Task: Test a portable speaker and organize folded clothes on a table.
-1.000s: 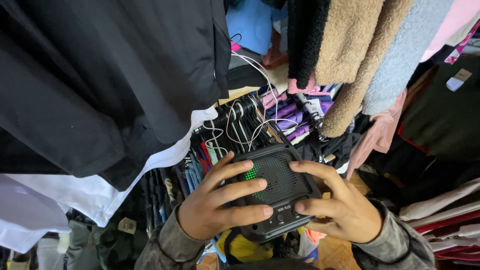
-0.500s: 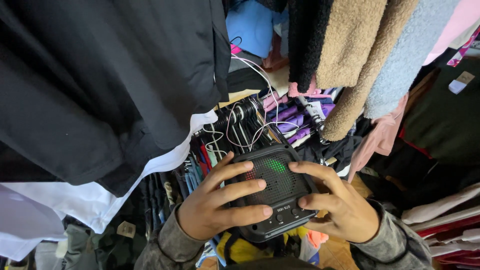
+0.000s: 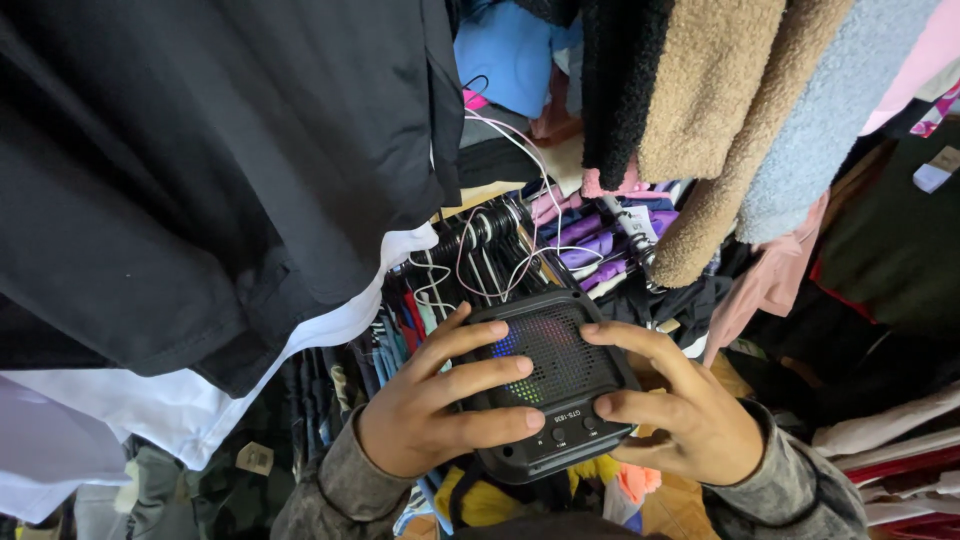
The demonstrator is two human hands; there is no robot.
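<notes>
Both the left hand [image 3: 425, 420] and right hand [image 3: 685, 415] clasp the small black mesh-fronted speaker [image 3: 550, 385], fingers spread over it, above crowded hangers [image 3: 480, 250]; loose white cables [image 3: 520, 200], possibly attached, could snag and tug it free.

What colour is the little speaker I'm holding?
Black, with blue, green and reddish lights glowing behind the grille of the speaker; the head view shows it.

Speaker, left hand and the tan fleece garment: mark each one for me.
speaker [image 3: 556, 362], head view, on the lit mesh grille.
left hand [image 3: 420, 420], head view, on the back of the hand.
tan fleece garment [image 3: 712, 90], head view, on the hanging body.
</notes>
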